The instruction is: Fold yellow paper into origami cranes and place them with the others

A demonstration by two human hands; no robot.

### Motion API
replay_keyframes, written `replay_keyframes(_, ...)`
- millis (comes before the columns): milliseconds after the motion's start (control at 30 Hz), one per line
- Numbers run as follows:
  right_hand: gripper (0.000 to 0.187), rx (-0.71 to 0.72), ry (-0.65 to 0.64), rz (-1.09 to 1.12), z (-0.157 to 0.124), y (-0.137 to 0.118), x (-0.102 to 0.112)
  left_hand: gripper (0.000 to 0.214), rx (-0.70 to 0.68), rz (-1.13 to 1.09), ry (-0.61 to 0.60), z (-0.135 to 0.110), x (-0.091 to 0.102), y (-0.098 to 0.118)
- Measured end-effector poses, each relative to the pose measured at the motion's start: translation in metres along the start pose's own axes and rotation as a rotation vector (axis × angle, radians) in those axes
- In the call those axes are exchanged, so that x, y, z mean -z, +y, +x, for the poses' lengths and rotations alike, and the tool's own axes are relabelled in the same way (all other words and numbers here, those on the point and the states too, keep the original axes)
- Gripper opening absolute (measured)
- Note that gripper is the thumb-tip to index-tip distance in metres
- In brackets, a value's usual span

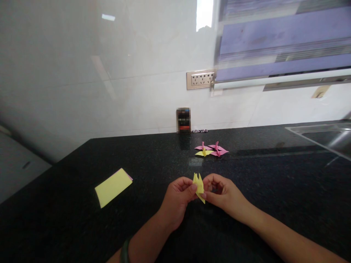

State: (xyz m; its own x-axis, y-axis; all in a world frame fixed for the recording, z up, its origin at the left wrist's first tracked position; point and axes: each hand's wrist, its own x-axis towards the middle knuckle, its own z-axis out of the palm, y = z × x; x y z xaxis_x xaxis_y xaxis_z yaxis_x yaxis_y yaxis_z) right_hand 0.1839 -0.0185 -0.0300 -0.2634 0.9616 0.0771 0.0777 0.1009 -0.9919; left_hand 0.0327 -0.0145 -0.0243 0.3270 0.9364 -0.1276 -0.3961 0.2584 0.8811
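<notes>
Between my two hands is a small piece of folded yellow paper (198,184), with two narrow points sticking up and one pointing down. My left hand (177,199) pinches its left side between thumb and fingers. From the right, my right hand (226,195) is closed on its lower right edge, thumb in front. The fingertips behind the paper are hidden. Beyond my hands, several folded paper cranes stand close together on the dark countertop (153,157): a yellow crane (204,153) in front and pink cranes (218,152) beside and behind it.
To the left lies a stack of yellow paper (113,188) with a pink edge showing beneath. A dark, blurred-out box (183,120) stands against the wall, with a beaded string (200,131) beside it. At the far right is a metal sink (307,132). Sockets (202,79) are on the wall.
</notes>
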Motion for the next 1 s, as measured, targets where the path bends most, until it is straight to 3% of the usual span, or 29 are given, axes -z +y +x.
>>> replay_keyframes(267,0.003,0.144,0.050,-0.273,-0.005,0.000,0.002,0.014,0.034,0.048,0.002,-0.001,0.001,0.001)
replay_keyframes(400,0.011,0.349,0.061,-0.493,-0.005,-0.004,0.007,0.017,0.068,0.052,-0.022,-0.001,0.002,0.002)
replay_keyframes(500,0.014,0.407,0.064,-0.533,-0.005,-0.006,0.008,0.018,0.105,0.008,-0.027,-0.001,0.001,0.002)
replay_keyframes(733,0.009,0.197,0.108,-0.287,-0.005,-0.008,0.004,0.013,0.037,-0.010,-0.040,0.000,0.000,0.003)
replay_keyframes(867,0.011,0.074,0.055,-0.063,-0.005,-0.007,0.004,0.010,0.051,0.000,-0.086,-0.001,0.002,0.002)
replay_keyframes(1000,0.013,0.041,-0.008,0.038,-0.005,-0.007,0.003,0.012,0.101,0.007,-0.124,0.000,0.002,0.000)
